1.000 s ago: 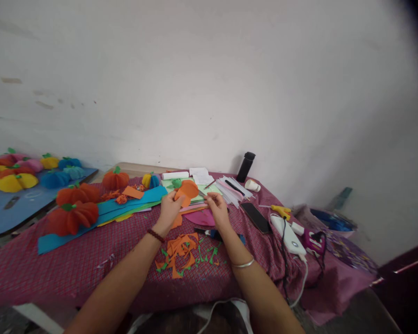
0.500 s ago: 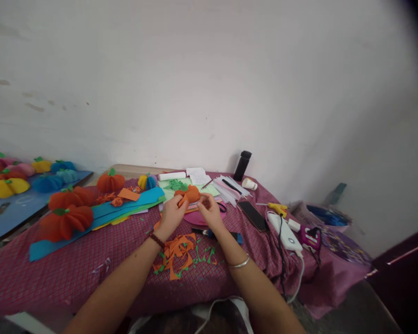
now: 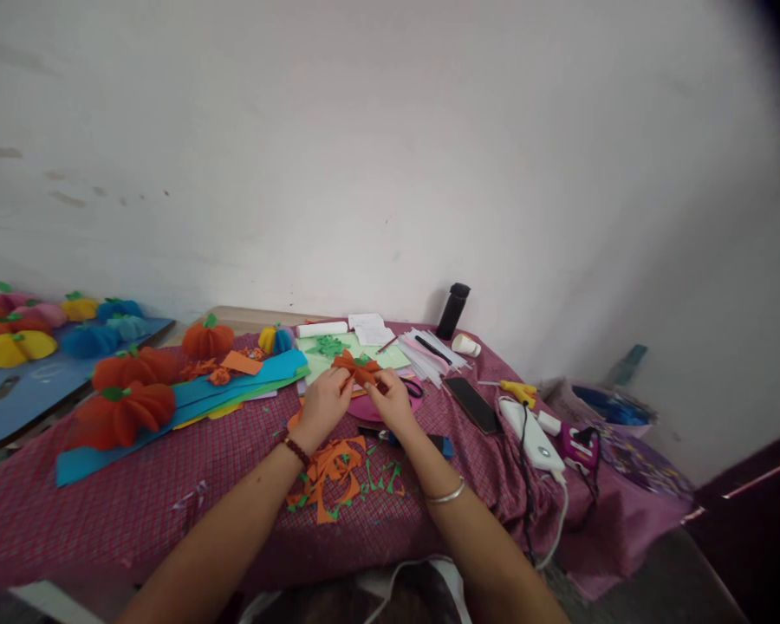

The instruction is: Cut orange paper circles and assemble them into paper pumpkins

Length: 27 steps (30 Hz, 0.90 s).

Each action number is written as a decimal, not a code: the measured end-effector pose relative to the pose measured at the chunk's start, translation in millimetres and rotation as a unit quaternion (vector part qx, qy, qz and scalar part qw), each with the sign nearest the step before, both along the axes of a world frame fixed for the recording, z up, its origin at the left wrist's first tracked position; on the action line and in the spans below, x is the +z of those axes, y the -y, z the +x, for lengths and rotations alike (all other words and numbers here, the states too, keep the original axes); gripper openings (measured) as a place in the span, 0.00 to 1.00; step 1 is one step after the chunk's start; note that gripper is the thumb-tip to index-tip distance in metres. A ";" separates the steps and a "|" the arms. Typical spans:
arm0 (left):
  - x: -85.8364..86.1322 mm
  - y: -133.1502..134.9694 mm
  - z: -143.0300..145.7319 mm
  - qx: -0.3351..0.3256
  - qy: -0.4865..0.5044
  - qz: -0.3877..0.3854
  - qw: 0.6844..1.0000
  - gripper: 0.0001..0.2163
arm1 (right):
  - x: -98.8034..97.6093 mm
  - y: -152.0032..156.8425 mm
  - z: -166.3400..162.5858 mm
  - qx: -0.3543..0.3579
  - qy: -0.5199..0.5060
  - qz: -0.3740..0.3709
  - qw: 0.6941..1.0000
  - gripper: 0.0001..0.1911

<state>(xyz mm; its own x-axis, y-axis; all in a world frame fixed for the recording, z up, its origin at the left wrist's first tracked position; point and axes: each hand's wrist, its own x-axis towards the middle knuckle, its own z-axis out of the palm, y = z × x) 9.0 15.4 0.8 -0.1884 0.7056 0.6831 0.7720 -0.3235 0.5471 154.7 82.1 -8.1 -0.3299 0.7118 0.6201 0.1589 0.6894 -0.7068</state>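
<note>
An orange paper pumpkin (image 3: 356, 367) with a bit of green at its top is held between my two hands above the middle of the table. My left hand (image 3: 326, 399) pinches its left side, fingers closed on the folded paper. On the other side, my right hand (image 3: 391, 397) grips the right edge with thumb and fingertips. Part of the pumpkin is hidden behind my fingers. Beneath lies a pink round sheet (image 3: 366, 409), with dark-handled scissors (image 3: 413, 387) by my right hand. Orange paper scraps (image 3: 330, 475) and green clippings are strewn nearer to me.
Finished orange pumpkins (image 3: 126, 414) and blue paper strips (image 3: 214, 390) lie to the left. On the right are a phone (image 3: 471, 404), a white power bank (image 3: 531, 435) with cables, a yellow glue gun (image 3: 518, 392) and a black bottle (image 3: 453, 310).
The orange pumpkin has been turned and spread between my hands, so its folds and green top now show. Both hands stay in nearly the same place.
</note>
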 end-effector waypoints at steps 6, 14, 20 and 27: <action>7.6 7.9 4.5 -0.054 -0.050 -0.017 0.997 0.07 | -7.9 -10.8 1.8 0.003 0.002 0.010 1.000 0.07; 17.2 18.0 12.9 -0.144 0.015 -0.005 0.989 0.09 | -11.3 -19.8 4.1 0.005 -0.070 -0.044 0.997 0.09; 14.1 13.5 6.5 -0.022 0.104 0.097 0.990 0.12 | -7.5 -18.8 3.0 0.000 -0.117 -0.087 0.989 0.11; 16.8 18.7 8.4 -0.074 0.122 0.088 0.986 0.09 | -6.3 -16.7 2.7 0.010 -0.132 -0.116 0.984 0.13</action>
